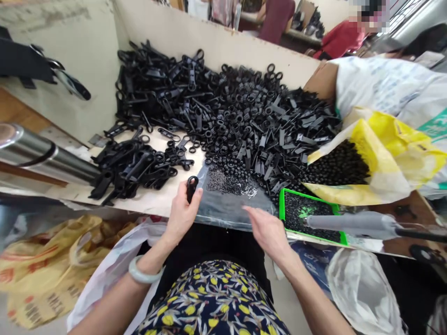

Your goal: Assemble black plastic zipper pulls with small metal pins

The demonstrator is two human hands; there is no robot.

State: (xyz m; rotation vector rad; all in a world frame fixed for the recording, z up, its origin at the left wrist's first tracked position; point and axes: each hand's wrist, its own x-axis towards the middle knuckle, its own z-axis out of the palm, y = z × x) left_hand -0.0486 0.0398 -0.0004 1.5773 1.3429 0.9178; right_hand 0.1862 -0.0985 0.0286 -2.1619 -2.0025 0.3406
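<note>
My left hand is closed around a black plastic piece with a ring-shaped end, held upright just above the table's front edge. My right hand hovers over a clear plastic sheet, its fingers drawn together at the tips; whatever they pinch, if anything, is too small to make out. Just beyond it on the sheet lie small silver pins, beside little dark parts and a patch of grey-brown bits. To the left sits a small heap of black ringed pieces.
A large pile of black plastic parts fills the back. At right are a green tray of small black bits, a grey-wrapped electric screwdriver-like tool and a yellow bag of black beads. A steel cylinder stands left. People work behind.
</note>
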